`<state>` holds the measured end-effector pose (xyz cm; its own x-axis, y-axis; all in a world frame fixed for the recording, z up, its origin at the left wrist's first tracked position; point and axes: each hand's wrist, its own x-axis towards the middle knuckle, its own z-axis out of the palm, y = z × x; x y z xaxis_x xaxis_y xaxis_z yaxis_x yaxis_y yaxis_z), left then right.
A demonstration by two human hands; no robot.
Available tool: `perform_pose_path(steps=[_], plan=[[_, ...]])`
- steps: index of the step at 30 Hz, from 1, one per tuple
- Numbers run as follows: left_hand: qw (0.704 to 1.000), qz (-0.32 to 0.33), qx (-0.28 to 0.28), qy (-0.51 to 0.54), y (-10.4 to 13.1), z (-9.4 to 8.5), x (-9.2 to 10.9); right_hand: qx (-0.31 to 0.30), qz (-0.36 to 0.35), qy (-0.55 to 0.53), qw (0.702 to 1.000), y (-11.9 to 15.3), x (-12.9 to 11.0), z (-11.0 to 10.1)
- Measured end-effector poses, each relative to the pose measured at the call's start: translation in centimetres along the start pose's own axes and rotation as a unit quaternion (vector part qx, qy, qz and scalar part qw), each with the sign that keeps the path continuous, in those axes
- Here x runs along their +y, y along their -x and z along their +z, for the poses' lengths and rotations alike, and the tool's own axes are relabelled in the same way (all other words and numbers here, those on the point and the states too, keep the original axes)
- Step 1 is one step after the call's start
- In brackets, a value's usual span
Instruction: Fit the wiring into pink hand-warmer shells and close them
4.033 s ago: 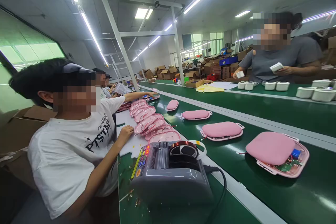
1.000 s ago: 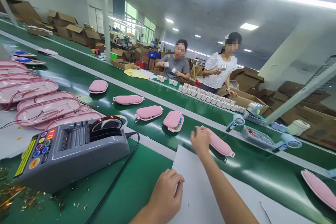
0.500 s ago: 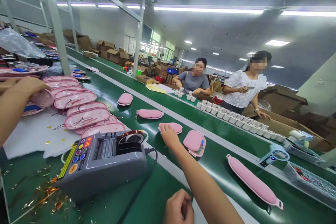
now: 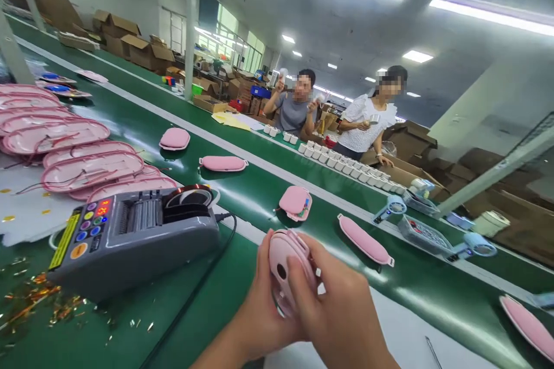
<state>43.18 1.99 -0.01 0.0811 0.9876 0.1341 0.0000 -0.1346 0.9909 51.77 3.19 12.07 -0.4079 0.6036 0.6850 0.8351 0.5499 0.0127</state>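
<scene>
Both hands hold one pink hand-warmer shell [image 4: 288, 268] upright above the bench's [image 4: 208, 311] near edge. Left hand [image 4: 264, 311] closed around its back; right hand [image 4: 341, 311] wrapped over the front, thumb beside a dark round hole. Left of them: grey tape dispenser [image 4: 130, 236], yellow label unreadable, display digits blurred. Behind it, stacked pink shell halves [image 4: 86, 164]. On the green conveyor belt [image 4: 259, 196], more pink warmers [image 4: 295, 202]. Beyond, rows of white cups [image 4: 346, 167] before two co-workers [image 4: 329, 112].
</scene>
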Motion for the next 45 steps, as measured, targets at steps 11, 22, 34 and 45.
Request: perform_pose_path(steps=[11,22,34,45], plan=[[0.855,-0.189,-0.163,0.455,-0.2,-0.6,1.2,-0.352,0.409,-0.395,0.743,7.7,2.3,0.1],[0.844,-0.354,-0.058,0.399,-1.2,-1.4,0.7,-0.131,0.557,-0.468,0.674,11.3,3.3,2.8],[0.839,-0.395,-0.174,0.333,-0.9,-2.2,0.6,-0.171,0.552,-0.258,0.774,11.4,3.0,3.1],[0.826,-0.265,-0.285,0.408,0.1,-1.9,-1.3,-0.072,0.544,-0.332,0.767,9.9,2.1,1.4]])
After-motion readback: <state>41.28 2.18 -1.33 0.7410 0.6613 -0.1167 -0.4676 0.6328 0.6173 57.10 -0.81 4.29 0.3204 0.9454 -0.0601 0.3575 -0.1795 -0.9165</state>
